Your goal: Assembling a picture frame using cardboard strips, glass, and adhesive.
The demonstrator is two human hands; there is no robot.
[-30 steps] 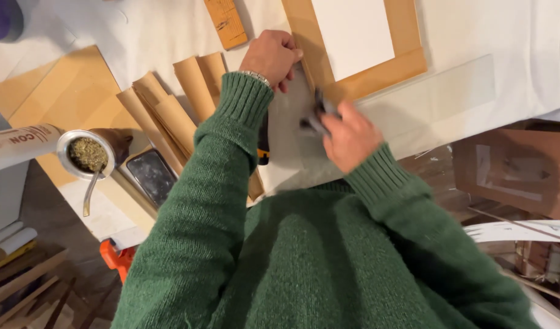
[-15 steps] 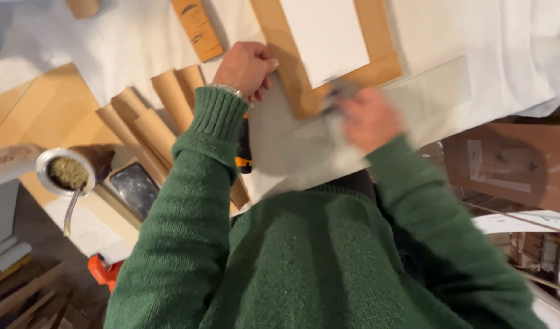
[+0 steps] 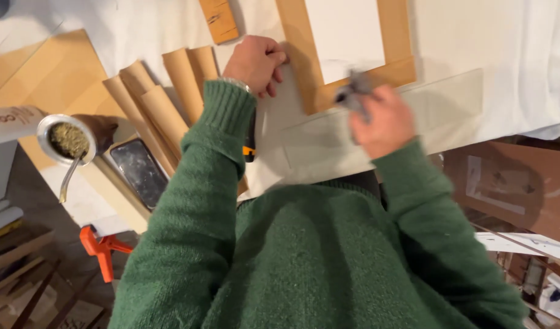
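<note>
Head view: right hand gripping grey cloth.

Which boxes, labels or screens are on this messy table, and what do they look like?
Phone: left of the green sleeve, flat dark rectangle, screen off and smudged.
Tube: far left edge, pale cardboard roll lying on its side, with dark print.
Brown box: right, below the table edge, flat cardboard with a pale label and dark arrow marks.
</note>
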